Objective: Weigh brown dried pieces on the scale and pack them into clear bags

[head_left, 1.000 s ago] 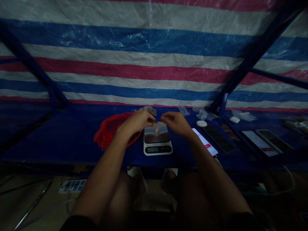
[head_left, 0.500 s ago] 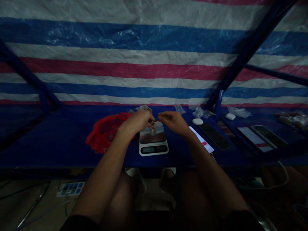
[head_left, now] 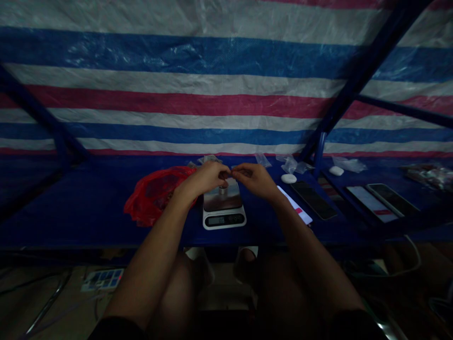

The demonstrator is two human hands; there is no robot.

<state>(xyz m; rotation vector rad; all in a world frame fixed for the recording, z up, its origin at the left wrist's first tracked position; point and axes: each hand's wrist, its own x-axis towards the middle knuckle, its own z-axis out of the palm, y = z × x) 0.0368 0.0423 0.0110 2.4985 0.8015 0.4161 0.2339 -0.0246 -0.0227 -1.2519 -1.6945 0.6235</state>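
Observation:
My left hand (head_left: 211,175) is closed in a pinch above the metal plate of a white kitchen scale (head_left: 224,221). My right hand (head_left: 255,179) is also pinched, its fingertips almost meeting the left ones over the back of the plate. What the fingertips hold is too small and dark to make out. Just under the left fingers, a small pale object (head_left: 222,191) shows against the plate; whether it rests there or hangs from the fingers I cannot tell. A red plastic bag (head_left: 150,191) lies open left of the scale, partly behind my left forearm.
Small clear plastic bags (head_left: 290,164) lie along the back. To the right are a white rounded case (head_left: 289,179), a lit phone (head_left: 295,206), a dark phone (head_left: 314,200) and more phones beyond a blue frame post (head_left: 319,153). A striped tarp (head_left: 198,101) hangs behind.
A translucent piece that showed below my left fingers is now less visible, and a small pale object shows there instead. Both hands stay over the scale. The view has shifted slightly.

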